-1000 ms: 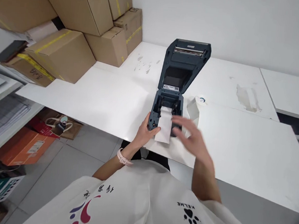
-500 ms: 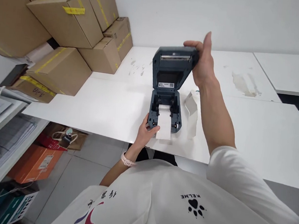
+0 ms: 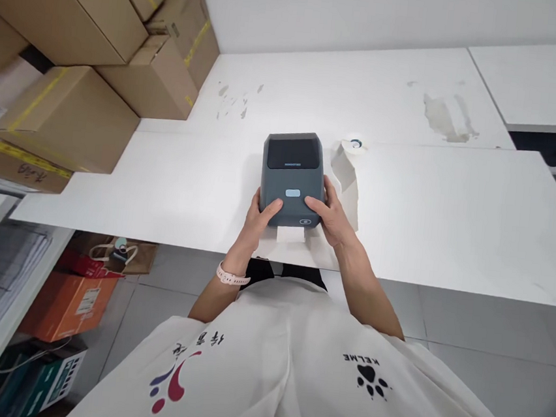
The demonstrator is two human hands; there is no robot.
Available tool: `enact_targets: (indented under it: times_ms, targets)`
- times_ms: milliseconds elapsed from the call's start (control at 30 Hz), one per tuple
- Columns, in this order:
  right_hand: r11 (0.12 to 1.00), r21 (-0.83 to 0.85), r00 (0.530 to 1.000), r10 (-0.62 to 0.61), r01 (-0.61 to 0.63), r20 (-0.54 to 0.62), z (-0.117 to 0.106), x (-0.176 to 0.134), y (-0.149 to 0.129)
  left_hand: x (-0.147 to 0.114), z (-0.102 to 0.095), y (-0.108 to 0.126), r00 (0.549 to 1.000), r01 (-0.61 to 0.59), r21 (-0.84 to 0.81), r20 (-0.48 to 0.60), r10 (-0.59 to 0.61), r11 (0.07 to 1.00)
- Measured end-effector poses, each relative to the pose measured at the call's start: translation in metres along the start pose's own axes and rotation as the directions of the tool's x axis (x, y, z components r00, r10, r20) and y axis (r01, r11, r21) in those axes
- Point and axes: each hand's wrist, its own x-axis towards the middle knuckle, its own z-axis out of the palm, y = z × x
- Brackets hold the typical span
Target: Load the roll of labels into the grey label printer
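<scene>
In the head view, your slate-grey printer (image 3: 288, 180) sits on the counter (image 3: 186, 186), boxy with clipped corners, its lid (image 3: 280, 182) down. A glossy black panel (image 3: 293, 151) fills its far end; a pale blue rectangle (image 3: 292, 193) marks its middle. Your left hand (image 3: 255, 223) and right hand (image 3: 334, 222) grip its sides. White paper (image 3: 290, 234) pokes from its near edge.

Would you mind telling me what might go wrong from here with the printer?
The lid of the printer is down but might not be fully latched; this view cannot settle that. The white paper poking out in front could be pinched or pulled askew. The right hand sits close to the loose paper strip and might snag it.
</scene>
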Motion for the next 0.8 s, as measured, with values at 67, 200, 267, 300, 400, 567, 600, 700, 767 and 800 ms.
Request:
enact_targets:
  times_ms: [67, 200, 267, 300, 400, 567, 600, 700, 767, 800]
  targets:
    - [1.000, 0.022, 1.000, 0.015, -0.015, -0.004, 0.000, 0.001, -0.002, 0.002, 0.002, 0.001, 1.000, -0.011, -0.008, 0.010, 0.011, 1.000]
    - [1.000, 0.012, 1.000, 0.010, -0.010, -0.027, 0.000, 0.003, -0.002, 0.008, 0.000, 0.002, 0.999, -0.032, 0.024, -0.039, 0.033, 0.999]
    - [1.000, 0.023, 0.999, 0.005, -0.004, -0.051, 0.000, 0.005, 0.001, 0.008, -0.001, 0.000, 0.998, -0.057, 0.044, -0.022, 0.058, 0.997]
    - [1.000, 0.029, 0.998, 0.007, -0.006, -0.059, 0.000, 0.006, 0.002, 0.006, -0.001, -0.002, 0.997, -0.068, 0.058, -0.021, 0.069, 0.996]
    - [0.999, 0.046, 0.998, 0.015, -0.012, -0.060, 0.001, 0.007, 0.004, -0.015, -0.002, -0.014, 0.974, -0.061, 0.156, -0.204, 0.093, 0.986]
    - [0.999, 0.042, 0.999, -0.016, 0.018, -0.052, 0.002, 0.008, 0.005, -0.054, 0.001, -0.034, 0.947, 0.100, 0.163, -0.318, -0.044, 0.982]
    - [0.999, 0.038, 0.998, -0.031, 0.033, -0.047, 0.002, 0.008, 0.006, -0.056, 0.002, -0.035, 0.970, 0.140, 0.102, -0.215, -0.116, 0.985]
    - [0.998, 0.033, 0.998, -0.050, 0.051, -0.039, 0.003, 0.009, 0.007, -0.048, 0.006, -0.033, 0.980, 0.200, -0.042, -0.004, -0.201, 0.979]
    - [0.999, 0.028, 0.998, -0.037, 0.038, -0.042, 0.004, 0.010, 0.005, -0.040, 0.006, -0.030, 0.985, 0.171, -0.009, 0.015, -0.171, 0.985]
    - [0.999, 0.018, 0.998, -0.033, 0.034, -0.044, 0.005, 0.011, 0.003, -0.037, 0.005, -0.029, 0.988, 0.151, 0.042, 0.017, -0.152, 0.988]
